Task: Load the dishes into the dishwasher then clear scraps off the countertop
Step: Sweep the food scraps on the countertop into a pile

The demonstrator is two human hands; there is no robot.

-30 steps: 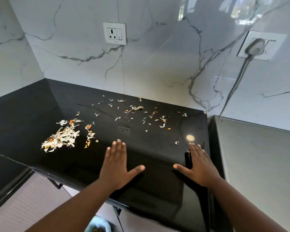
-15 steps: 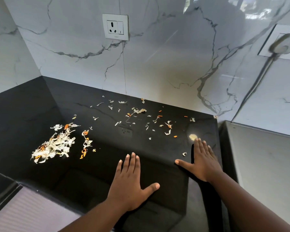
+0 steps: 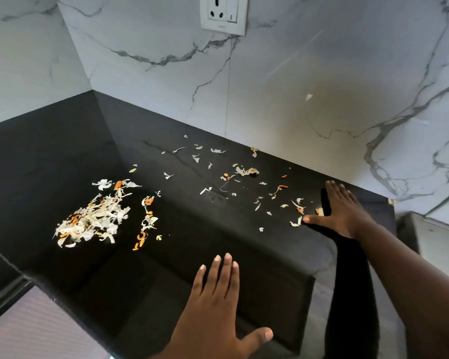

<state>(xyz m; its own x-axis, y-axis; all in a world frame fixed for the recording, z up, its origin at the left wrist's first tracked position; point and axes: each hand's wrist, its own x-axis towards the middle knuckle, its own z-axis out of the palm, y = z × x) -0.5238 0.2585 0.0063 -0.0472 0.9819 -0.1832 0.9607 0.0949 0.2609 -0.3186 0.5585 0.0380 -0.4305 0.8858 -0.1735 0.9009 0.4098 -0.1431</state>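
Note:
A glossy black countertop (image 3: pixel 62 156) fills the corner below marble walls. On its left lies a heap of white and orange vegetable scraps (image 3: pixel 94 218), with a thin strip of scraps (image 3: pixel 147 221) just right of it. Loose scraps (image 3: pixel 244 174) are scattered across the middle and right. My right hand (image 3: pixel 342 211) lies flat with straight fingers on the counter's right side, its thumb touching a few scraps. Flat and spread near the front edge is my left hand (image 3: pixel 218 312), holding nothing.
A white wall socket (image 3: pixel 223 14) sits on the marble backsplash above the counter. At the far right, lower than the counter, is a grey surface (image 3: pixel 436 234). A pale striped floor or mat (image 3: pixel 36 330) shows below the counter's front left edge.
The view has moved in closer and lower. My right hand has slid farther back toward the wall, reaching the scattered scraps. My left hand stays flat near the front edge.

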